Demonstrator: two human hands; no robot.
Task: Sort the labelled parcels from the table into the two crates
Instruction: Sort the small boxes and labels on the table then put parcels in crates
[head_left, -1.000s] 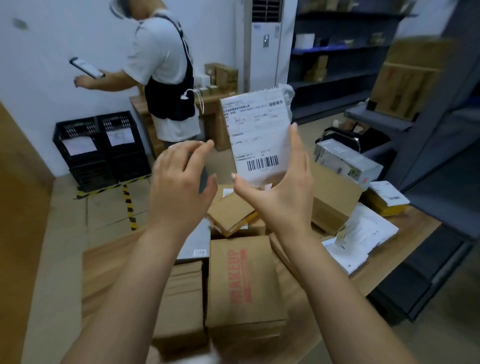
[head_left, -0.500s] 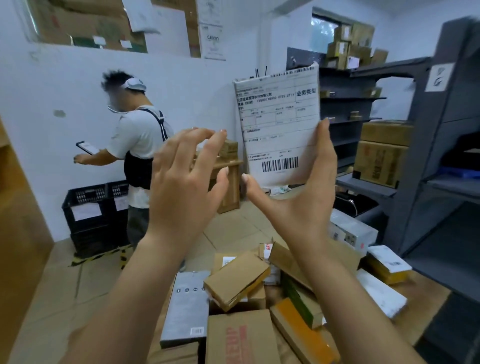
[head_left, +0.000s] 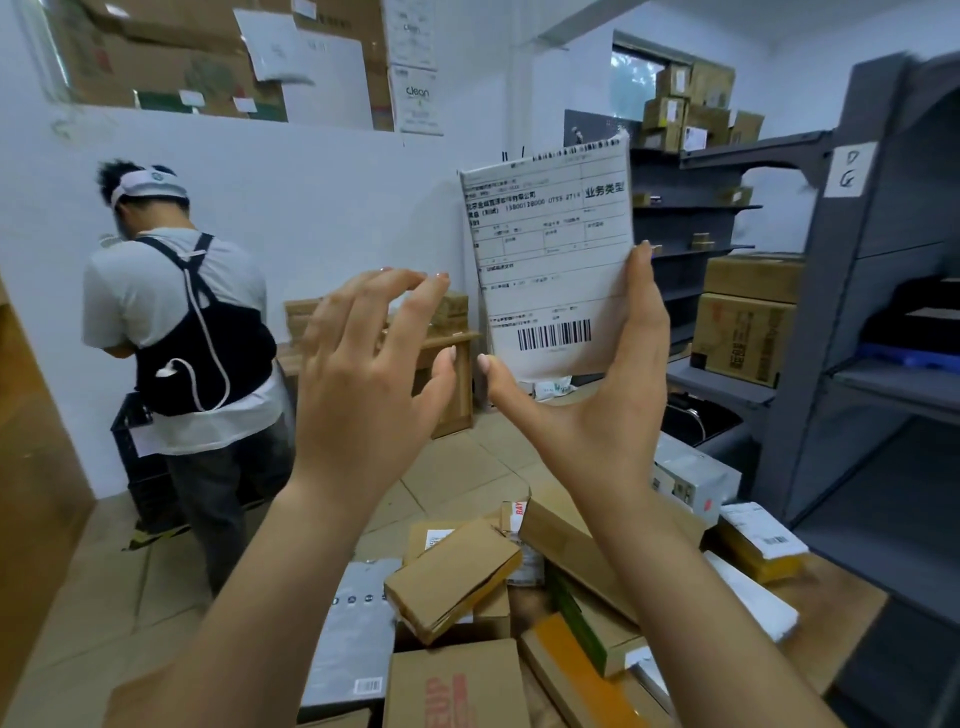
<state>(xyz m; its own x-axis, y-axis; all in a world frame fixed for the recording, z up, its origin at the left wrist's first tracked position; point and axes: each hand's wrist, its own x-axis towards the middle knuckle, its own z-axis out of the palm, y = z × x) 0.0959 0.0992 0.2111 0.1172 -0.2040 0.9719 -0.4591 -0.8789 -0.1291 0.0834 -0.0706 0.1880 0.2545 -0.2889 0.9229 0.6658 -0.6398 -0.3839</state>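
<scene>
From the head camera, your right hand (head_left: 597, 415) holds the white parcel (head_left: 550, 260) upright in the air, lifted clear of the table (head_left: 836, 618) and above its far edge, with the printed label and barcode facing you. The thumb hooks under the lower left corner and the fingertips press the right edge; the palm sits below, not around it. Your left hand (head_left: 363, 374) is released, fingers spread and loosely bent, just beside the parcel's lower left corner and gripping nothing.

That hold is thin. If you swing toward the crates on fingertips alone, I'd expect the parcel could twist out and drop onto the heap of boxes (head_left: 452, 577) along the table's near edge.

The other worry is the route. A second person (head_left: 182, 322) stands at the far left, right in front of a black crate (head_left: 124, 483), hiding most of it. Only that one crate shows, and its tag can't be read, so a hurried toss could strike them or land in the wrong crate.
</scene>
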